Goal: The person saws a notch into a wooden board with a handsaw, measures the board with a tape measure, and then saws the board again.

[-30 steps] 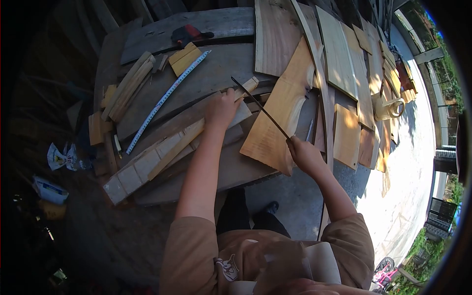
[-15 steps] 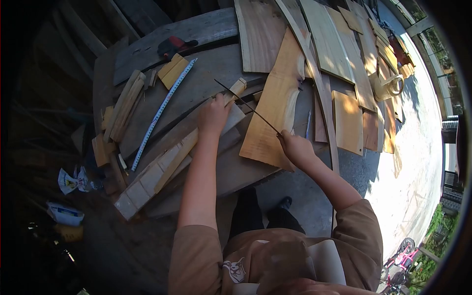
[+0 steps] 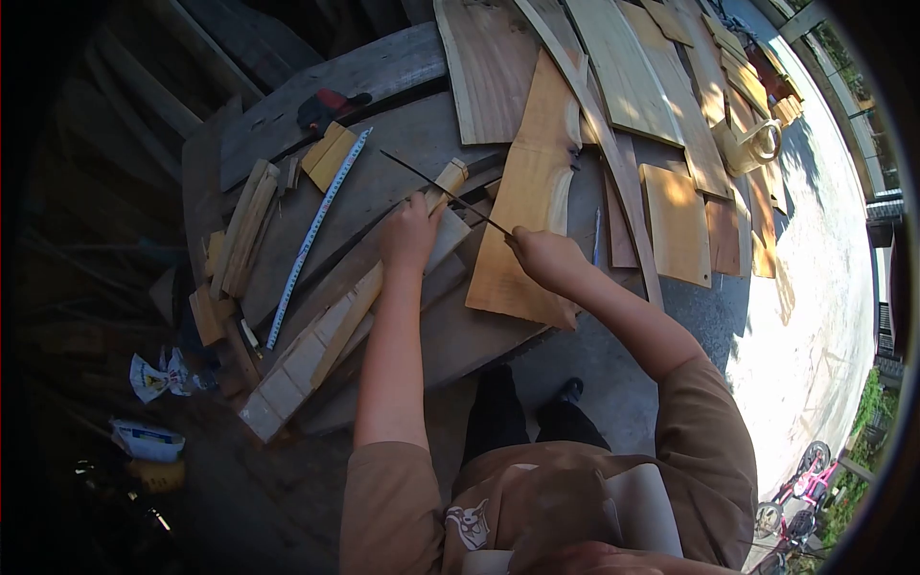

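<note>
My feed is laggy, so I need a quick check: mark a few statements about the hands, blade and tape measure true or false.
1. The right hand grips a thin dark blade. True.
2. The left hand holds the tape measure. False: it presses on a wooden strip; the tape measure lies apart on the bench.
3. The blade crosses the wooden strip near its far end. True.
4. The red tool lies beside the right hand. False: it sits at the bench's far side, away from both hands.

Tape measure (image 3: 319, 235) on bench (image 3: 383, 177) – red tool (image 3: 324, 103) behind; bicycle (image 3: 805, 491) far right.
</note>
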Available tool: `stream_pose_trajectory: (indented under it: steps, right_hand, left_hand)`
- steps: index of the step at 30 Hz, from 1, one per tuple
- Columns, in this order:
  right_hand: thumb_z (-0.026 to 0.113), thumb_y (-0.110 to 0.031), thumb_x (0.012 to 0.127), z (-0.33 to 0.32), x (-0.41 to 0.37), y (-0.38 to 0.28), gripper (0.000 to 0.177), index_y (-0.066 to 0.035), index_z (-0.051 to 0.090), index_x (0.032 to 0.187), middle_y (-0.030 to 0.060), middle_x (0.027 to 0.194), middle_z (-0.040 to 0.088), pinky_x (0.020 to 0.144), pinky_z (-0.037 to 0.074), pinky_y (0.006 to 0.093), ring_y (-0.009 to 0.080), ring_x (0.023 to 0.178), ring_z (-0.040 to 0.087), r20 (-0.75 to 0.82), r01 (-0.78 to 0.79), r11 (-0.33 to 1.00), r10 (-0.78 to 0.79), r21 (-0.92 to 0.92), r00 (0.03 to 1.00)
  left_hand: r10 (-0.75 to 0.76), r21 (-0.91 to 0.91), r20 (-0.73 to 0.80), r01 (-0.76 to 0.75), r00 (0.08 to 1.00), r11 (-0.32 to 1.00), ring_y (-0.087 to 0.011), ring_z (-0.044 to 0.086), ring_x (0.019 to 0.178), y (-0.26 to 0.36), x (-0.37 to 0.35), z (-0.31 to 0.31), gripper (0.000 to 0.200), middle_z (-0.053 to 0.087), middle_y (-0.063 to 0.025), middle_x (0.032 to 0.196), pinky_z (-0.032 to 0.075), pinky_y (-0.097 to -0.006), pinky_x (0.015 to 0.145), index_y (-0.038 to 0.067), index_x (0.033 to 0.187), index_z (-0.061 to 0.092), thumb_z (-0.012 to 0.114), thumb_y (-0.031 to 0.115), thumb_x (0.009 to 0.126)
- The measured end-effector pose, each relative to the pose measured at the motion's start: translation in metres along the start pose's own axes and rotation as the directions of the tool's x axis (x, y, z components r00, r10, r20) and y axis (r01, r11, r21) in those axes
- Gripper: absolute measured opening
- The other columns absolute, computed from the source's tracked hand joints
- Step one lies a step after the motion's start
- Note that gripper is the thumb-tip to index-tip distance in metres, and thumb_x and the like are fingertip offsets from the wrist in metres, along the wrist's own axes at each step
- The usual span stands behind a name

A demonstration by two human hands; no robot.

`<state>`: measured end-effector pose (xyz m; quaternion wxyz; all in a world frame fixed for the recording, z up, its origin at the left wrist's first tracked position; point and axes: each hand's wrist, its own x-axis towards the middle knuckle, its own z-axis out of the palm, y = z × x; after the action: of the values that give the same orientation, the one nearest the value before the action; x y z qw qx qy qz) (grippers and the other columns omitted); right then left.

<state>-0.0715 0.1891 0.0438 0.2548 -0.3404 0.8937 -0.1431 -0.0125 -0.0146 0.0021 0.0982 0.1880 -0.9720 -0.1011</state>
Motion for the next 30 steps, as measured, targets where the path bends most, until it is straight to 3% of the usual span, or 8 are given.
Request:
stream_pose_trajectory:
  steps: [3, 5, 11, 14, 17, 22, 28, 30]
  right_hand:
    - [0.04, -0.028, 0.089, -0.009, -0.041, 0.012, 0.028, -0.003, 0.051, 0.086, 0.0197, 0.075, 0.061, 0.061, 0.046, 0.0465, 0.037, 0.072, 0.06, 0.041, -0.081, 0.996, 0.082, -0.025, 0.996]
    - [0.04, -0.029, 0.089, -0.013, -0.044, 0.012, 0.029, -0.003, 0.051, 0.085, 0.0195, 0.075, 0.061, 0.061, 0.046, 0.0466, 0.0371, 0.071, 0.06, 0.073, -0.13, 0.99, 0.133, -0.049, 0.988]
    - [0.041, -0.015, 0.084, -0.008, 0.048, -0.034, 0.02, -0.002, 0.055, 0.089, 0.0184, 0.083, 0.062, 0.068, 0.048, 0.0429, 0.034, 0.079, 0.061, -0.028, 0.07, 0.996, -0.071, -0.049, 0.997]
    - [0.04, -0.025, 0.088, 0.002, 0.067, -0.037, 0.027, -0.001, 0.053, 0.089, 0.0196, 0.081, 0.06, 0.069, 0.046, 0.0442, 0.037, 0.08, 0.058, -0.065, 0.092, 0.996, -0.091, 0.008, 0.994]
    - [0.041, -0.018, 0.085, -0.007, 0.02, -0.021, 0.02, -0.002, 0.053, 0.086, 0.0189, 0.077, 0.062, 0.063, 0.048, 0.0444, 0.0352, 0.072, 0.061, -0.029, 0.035, 0.998, -0.037, -0.05, 0.999]
    - [0.041, -0.025, 0.087, -0.023, -0.046, 0.002, 0.024, -0.003, 0.051, 0.083, 0.0194, 0.07, 0.06, 0.061, 0.047, 0.0464, 0.036, 0.067, 0.06, 0.061, -0.13, 0.985, 0.137, -0.111, 0.989]
    - [0.04, -0.015, 0.084, -0.025, 0.042, -0.032, 0.021, -0.003, 0.055, 0.091, 0.017, 0.084, 0.062, 0.067, 0.048, 0.0427, 0.0332, 0.08, 0.061, 0.083, 0.043, 0.989, -0.032, -0.142, 0.996]
    - [0.04, -0.012, 0.082, -0.014, 0.068, -0.043, 0.02, -0.002, 0.056, 0.089, 0.0171, 0.085, 0.063, 0.068, 0.048, 0.0421, 0.0326, 0.081, 0.061, 0.002, 0.115, 0.99, -0.115, -0.082, 0.993]
  left_hand:
    - [-0.054, -0.01, 0.061, 0.055, 0.997, 0.998, -0.035, 0.06, 0.066, -0.002, 0.0, -0.002, 0.035, 0.06, -0.0178, 0.07, 0.049, -0.0425, 0.055, 0.004, 0.078, 0.047, 0.054, 0.038, 0.082]
    - [0.012, -0.001, -0.03, -0.012, 0.999, 1.0, -0.0302, 0.061, 0.061, -0.002, -0.001, 0.003, 0.032, 0.06, -0.0141, 0.067, 0.05, -0.0391, 0.052, 0.005, 0.077, 0.047, 0.059, 0.035, 0.079]
    - [0.036, 0.021, -0.067, -0.035, 0.997, 0.999, -0.0294, 0.061, 0.061, -0.003, -0.003, 0.008, 0.032, 0.06, -0.0132, 0.065, 0.05, -0.0384, 0.052, 0.005, 0.076, 0.046, 0.059, 0.035, 0.079]
    - [0.046, 0.042, -0.046, -0.044, 0.998, 0.998, -0.0294, 0.061, 0.061, -0.003, -0.002, 0.006, 0.032, 0.06, -0.0125, 0.066, 0.05, -0.0384, 0.051, 0.005, 0.076, 0.046, 0.059, 0.034, 0.079]
    - [0.022, 0.015, -0.027, -0.022, 0.999, 1.0, -0.0293, 0.062, 0.061, -0.002, -0.001, 0.002, 0.031, 0.061, -0.0124, 0.066, 0.05, -0.0384, 0.052, 0.005, 0.076, 0.047, 0.058, 0.034, 0.08]
    - [-0.011, -0.014, -0.025, 0.011, 1.0, 1.0, -0.0296, 0.061, 0.061, 0.0, -0.001, -0.003, 0.031, 0.061, -0.0127, 0.067, 0.05, -0.0386, 0.052, 0.005, 0.077, 0.047, 0.058, 0.034, 0.08]
    - [-0.016, 0.002, -0.003, 0.016, 1.0, 1.0, -0.0298, 0.062, 0.062, 0.001, -0.002, -0.002, 0.031, 0.061, -0.0129, 0.068, 0.05, -0.0385, 0.053, 0.005, 0.077, 0.047, 0.058, 0.034, 0.08]
    - [-0.013, 0.011, -0.005, 0.014, 1.0, 1.0, -0.0297, 0.062, 0.063, 0.001, -0.002, 0.002, 0.031, 0.061, -0.013, 0.068, 0.05, -0.0384, 0.053, 0.005, 0.078, 0.048, 0.058, 0.034, 0.08]
